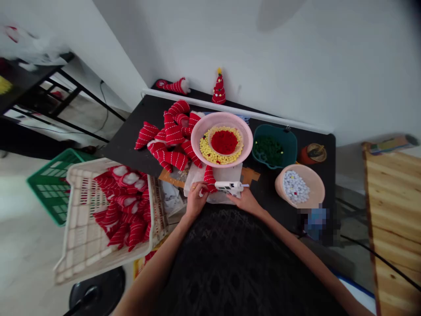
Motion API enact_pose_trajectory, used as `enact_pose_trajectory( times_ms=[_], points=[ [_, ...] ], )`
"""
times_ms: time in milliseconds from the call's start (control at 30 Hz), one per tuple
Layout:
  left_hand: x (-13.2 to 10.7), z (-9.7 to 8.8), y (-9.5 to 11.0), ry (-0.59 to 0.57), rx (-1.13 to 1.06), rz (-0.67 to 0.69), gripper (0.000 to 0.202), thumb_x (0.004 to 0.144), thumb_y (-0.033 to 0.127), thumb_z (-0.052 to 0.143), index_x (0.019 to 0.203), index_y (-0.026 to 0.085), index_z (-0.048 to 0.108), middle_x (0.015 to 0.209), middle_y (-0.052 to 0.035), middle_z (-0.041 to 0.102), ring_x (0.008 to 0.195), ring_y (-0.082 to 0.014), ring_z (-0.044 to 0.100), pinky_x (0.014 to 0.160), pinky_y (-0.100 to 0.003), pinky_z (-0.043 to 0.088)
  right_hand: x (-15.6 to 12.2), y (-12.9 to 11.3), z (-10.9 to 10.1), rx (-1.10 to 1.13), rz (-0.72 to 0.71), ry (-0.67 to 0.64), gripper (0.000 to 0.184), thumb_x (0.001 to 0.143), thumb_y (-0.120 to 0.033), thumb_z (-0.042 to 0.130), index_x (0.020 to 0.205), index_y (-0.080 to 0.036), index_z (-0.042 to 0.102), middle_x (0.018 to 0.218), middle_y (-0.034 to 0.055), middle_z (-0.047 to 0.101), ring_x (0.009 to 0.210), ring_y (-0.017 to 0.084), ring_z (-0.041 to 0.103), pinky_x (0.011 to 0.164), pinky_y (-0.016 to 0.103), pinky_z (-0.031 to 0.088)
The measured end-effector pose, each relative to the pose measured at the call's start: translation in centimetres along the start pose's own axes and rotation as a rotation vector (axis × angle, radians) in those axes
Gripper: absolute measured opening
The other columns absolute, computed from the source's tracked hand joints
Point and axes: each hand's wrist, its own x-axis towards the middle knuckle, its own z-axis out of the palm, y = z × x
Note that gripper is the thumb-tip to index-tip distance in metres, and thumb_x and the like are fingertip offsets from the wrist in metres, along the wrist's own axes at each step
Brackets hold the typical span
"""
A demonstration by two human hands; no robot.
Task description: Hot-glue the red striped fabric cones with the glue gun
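My left hand point(196, 197) is closed on a small red cone with white stripes point(209, 177), holding it upright at the near edge of the black table point(131, 140). My right hand point(245, 199) grips a white glue gun point(230, 187), its nozzle pointing left at the base of the cone. Both hands rest over a pale sheet point(197, 173) on the table. Just behind them stands a pink basket point(222, 138) holding yellow and red pompoms.
A pile of red striped cones point(171, 138) lies left of the pink basket. A white crate point(105, 215) of more cones sits at my left, a green crate point(54, 184) beyond. A teal basket point(274, 151) of green pompoms, a tan bowl point(300, 186) of white ones and a finished cone tree point(219, 90) stand at right and back.
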Motion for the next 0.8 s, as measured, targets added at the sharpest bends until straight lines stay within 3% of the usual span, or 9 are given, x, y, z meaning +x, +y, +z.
enact_pose_trajectory(
  times_ms=[600, 800],
  points=[
    [0.2, -0.04, -0.18, -0.017, -0.003, 0.003, 0.016, 0.095, 0.03, 0.066, 0.09, 0.015, 0.065, 0.104, -0.0051, 0.069, 0.102, -0.0204, 0.064, 0.093, -0.043, 0.052, -0.11, 0.44, 0.16, 0.02, 0.021, 0.003, 0.033, 0.087, -0.032, 0.068, 0.116, -0.018, 0.074, 0.112, 0.0135, 0.078, 0.102, 0.033, 0.073, 0.092, 0.048, 0.057],
    [-0.03, 0.18, -0.58, -0.007, 0.01, -0.021, 0.019, 0.095, 0.031, 0.066, 0.105, 0.015, 0.065, 0.104, -0.0053, 0.068, 0.097, -0.02, 0.065, 0.089, -0.041, 0.054, -0.16, 0.28, 0.02, 0.024, 0.011, -0.013, 0.033, 0.087, -0.032, 0.068, 0.117, -0.02, 0.074, 0.111, 0.0106, 0.078, 0.102, 0.03, 0.073, 0.094, 0.045, 0.056]
  ],
)
